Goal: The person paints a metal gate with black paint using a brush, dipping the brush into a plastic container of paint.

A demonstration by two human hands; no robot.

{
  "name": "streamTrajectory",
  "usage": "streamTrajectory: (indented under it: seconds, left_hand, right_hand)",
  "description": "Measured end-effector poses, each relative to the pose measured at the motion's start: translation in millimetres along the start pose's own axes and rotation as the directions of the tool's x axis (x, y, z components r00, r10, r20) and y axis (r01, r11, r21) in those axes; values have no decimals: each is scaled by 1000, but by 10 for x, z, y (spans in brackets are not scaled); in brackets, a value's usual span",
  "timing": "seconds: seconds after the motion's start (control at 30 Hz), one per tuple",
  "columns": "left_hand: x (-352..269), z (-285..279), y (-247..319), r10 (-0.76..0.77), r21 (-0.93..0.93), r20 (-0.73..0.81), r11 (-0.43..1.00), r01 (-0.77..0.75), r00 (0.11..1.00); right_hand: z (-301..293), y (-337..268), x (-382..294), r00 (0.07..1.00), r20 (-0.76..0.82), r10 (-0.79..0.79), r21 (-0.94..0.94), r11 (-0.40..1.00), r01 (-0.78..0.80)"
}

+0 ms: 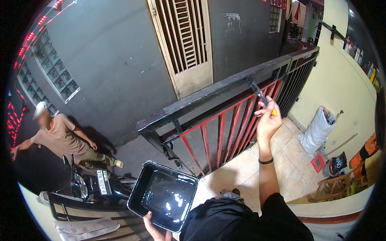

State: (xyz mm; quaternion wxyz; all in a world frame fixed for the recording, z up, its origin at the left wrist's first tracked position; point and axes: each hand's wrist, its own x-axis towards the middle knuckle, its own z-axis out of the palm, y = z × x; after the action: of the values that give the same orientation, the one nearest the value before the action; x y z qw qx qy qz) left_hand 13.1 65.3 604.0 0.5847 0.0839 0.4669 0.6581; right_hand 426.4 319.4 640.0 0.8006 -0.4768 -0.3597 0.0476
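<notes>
My right hand [270, 116] grips a paintbrush [256, 89] with a dark, paint-coated head and a yellow handle end. Its bristles touch the side of the black top rail [211, 87] of a metal gate. Below that rail run upright bars [221, 135] in red. At the lower left, my left hand [155, 227] holds a rectangular tray [135, 186] by its near edge, thumb over the rim. Glossy black paint [169, 192] covers the tray's bottom and reflects the light.
A person [61, 132] in a cap stands beyond the gate, near a parked motorcycle [87, 186]. Grey cloth [87, 229] hangs over a black railing [60, 208]. A stuffed white sack [316, 132], a red dustpan-like item [317, 163] and a bucket [330, 168] stand along the yellow wall [334, 81].
</notes>
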Motion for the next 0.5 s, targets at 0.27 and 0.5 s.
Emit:
streamTrajectory:
  seconds: [0.27,0.5]
  left_hand:
    - [59,114,211,-33,-27,-204,999,28,978]
    - [43,136,229,-8,-47,-231,999,-2,973]
  right_hand:
    - [271,-414,-894,824,325,-464,-196,820,538]
    - [129,-158,-521,966,255,-28,92,996,5]
